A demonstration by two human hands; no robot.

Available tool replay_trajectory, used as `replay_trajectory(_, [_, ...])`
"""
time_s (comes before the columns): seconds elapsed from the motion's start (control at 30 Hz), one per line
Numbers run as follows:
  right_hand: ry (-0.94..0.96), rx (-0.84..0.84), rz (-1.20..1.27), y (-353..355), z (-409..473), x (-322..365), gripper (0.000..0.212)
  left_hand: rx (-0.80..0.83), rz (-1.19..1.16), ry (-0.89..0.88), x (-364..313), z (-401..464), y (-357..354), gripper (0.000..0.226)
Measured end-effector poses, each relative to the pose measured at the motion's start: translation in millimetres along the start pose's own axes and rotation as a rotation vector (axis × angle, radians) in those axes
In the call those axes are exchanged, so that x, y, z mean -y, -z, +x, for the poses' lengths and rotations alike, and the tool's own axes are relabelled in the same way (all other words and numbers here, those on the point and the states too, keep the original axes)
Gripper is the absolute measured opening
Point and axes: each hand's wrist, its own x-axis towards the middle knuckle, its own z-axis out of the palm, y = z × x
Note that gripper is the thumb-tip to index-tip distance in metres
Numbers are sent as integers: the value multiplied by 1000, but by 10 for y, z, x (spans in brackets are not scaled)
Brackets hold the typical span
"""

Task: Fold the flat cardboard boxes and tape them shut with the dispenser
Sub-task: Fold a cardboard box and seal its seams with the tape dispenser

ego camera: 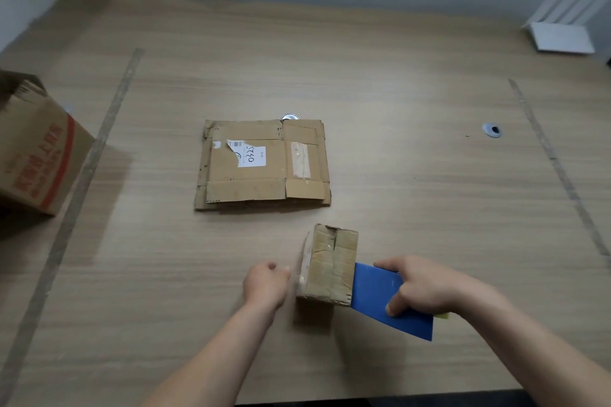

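Head view: right hand (426,284) grips the blue dispenser (380,301) against a small folded box (332,263) near the desk (429,175) front edge; left hand (266,284), fingers curled, holds nothing; flat boxes (263,163) lie beyond.

Large printed carton (36,149) cut off by left edge; round metal grommet (290,117) half hidden behind flat cardboard stack (263,164); left hand (266,284) motion-blurred.

blue dispenser (380,301), brown folded box (332,263), red-printed carton (36,155)
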Motion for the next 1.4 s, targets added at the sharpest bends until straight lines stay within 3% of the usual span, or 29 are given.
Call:
replay_trajectory(0.03, [-2, -3, -8, 6, 2, -1, 52, -9, -42, 50, 45, 3, 43, 29])
replay_trajectory(0.1, [-4, -10, -13, 11, 5, -17, 51, -93, 49, -52, 80, -25, 115, 14])
replay_trajectory(0.13, [-4, -11, -11, 12, 7, -25, 50, -188, 119, -208, 80, -64, 130, 22])
replay_trajectory(0.2, [1, -5, -3, 8, 16, -29, 49, -265, 171, -731, 21, -260, 130, 41])
replay_trajectory(0.27, [12, -5, 1, 7, 32, -23, 48, -150, 478, -1188, -57, -511, 17, 64])
replay_trajectory(0.3, [19, -8, -3, 7, 38, -10, 49, -50, 698, -1258, -63, -610, -53, 78])
replay_trajectory(0.37, [24, -14, -13, 10, 51, 39, 51, 74, 1035, -1213, -77, -668, -144, 92])
replay_trajectory(0.43, [16, -8, -28, 10, 74, 74, 52, 133, 1158, -1116, -45, -621, -190, 90])
replay_trajectory(0.7, [-15, 54, -58, 77, 195, 200, 44, 22, 1020, -1219, 160, -362, -319, 90])
replay_trajectory(1.03, [-68, 97, -52, 51, 453, 273, 40, 67, 1037, -1167, 149, -391, -298, 81])
replay_trajectory(1.23, [-32, 101, 91, -87, 530, 41, 38, 87, 1122, -1173, 98, -387, -240, 81])
replay_trajectory(1.33, [-19, 115, 206, -100, 423, -76, 45, 154, 1147, -1104, 14, -395, -149, 86])
replay_trajectory(1.4, [-7, 141, 321, -115, 349, -159, 51, 151, 1175, -1157, -26, -384, -95, 85])
